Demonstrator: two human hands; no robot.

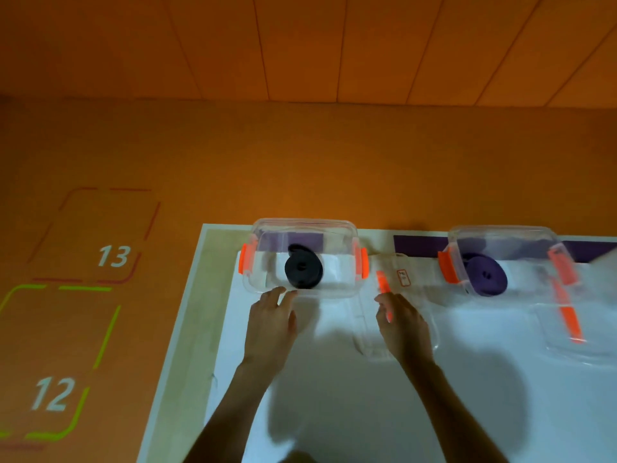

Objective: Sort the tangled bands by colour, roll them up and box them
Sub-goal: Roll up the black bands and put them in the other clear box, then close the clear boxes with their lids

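Left hand: the left hand point(272, 317) lay palm down on the counter point(213, 295), its fingers point(278, 293) loosely spread and gripping nothing, the tips touching the near wall of the left box point(303, 228).
Right hand: the right hand point(400, 320) rested on a clear lid point(384, 262) lying flat between the two boxes; the fingers point(384, 299) were open and extended, with an orange clip point(383, 285) of that lid just at the tips. Whether they pinched the clip could not be told.
Black band: a rolled black band point(303, 270) sat inside the left box, just beyond the left fingertips.
Purple band: a rolled purple band point(485, 277) sat in the right box point(500, 233), well to the right of the right fingers.
Boxes: both were clear plastic with orange latches and stood open-topped.
Second lid: another clear lid point(574, 349) with orange clips lay near the right box, to the right of the right hand.
Counter surface: a white sheet with a purple strip point(417, 245) along the far edge, beyond both hands.
Writing: a small red-bordered label point(403, 277) on the middle lid, just beyond the right fingertips, too blurred to read.
Floor: orange, with a red dashed outline marked "13" point(113, 256) and a green one marked "12" point(53, 394), far left of the left hand.
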